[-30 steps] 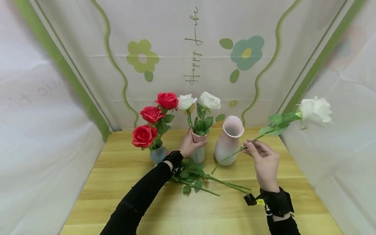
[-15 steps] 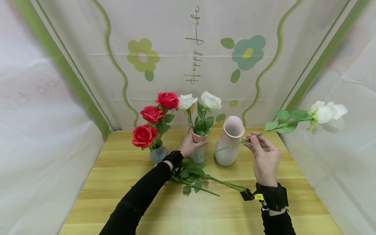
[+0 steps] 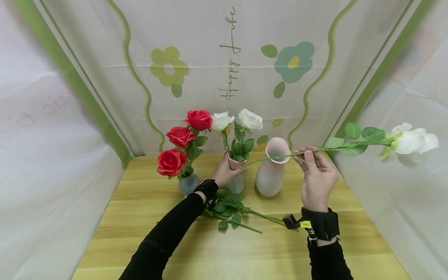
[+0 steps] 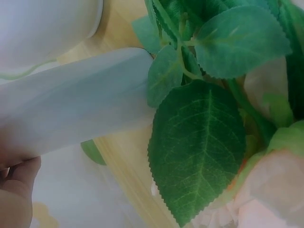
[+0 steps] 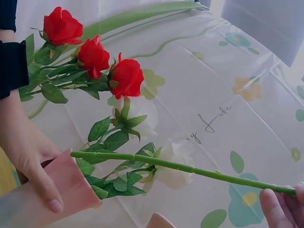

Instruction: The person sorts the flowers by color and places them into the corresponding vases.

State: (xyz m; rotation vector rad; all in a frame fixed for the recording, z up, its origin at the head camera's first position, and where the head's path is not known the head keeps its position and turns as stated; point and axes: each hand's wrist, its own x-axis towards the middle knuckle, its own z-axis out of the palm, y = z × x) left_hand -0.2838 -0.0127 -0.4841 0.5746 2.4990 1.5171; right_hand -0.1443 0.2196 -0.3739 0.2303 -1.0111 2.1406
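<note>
My left hand (image 3: 225,171) grips the neck of a narrow pink-and-white vase (image 3: 237,184), which holds two white roses (image 3: 251,119). Between thumb and fingers, my right hand (image 3: 319,177) pinches the stem of another white rose (image 3: 413,140). This rose lies nearly level, its bloom out to the right. In the right wrist view, the cut end of its green stem (image 5: 166,164) appears at the rim of the narrow vase; whether it touches the rim I cannot tell. Leaves and the narrow vase's pale body (image 4: 95,102) fill much of the left wrist view.
A wider pink-and-white vase (image 3: 271,177) with an open mouth stands between my hands. At the left, a blue-grey vase (image 3: 188,184) bears three red roses (image 3: 180,136). Several leafy stems (image 3: 227,208) lie on the wooden table (image 3: 224,256) in front. Printed cloth (image 3: 210,70) walls the back and sides.
The right hand has risen slightly, and the white rose has swung from slanting to nearly level. Its stem end moved up and left to the narrow vase's rim. My left hand stays put.
</note>
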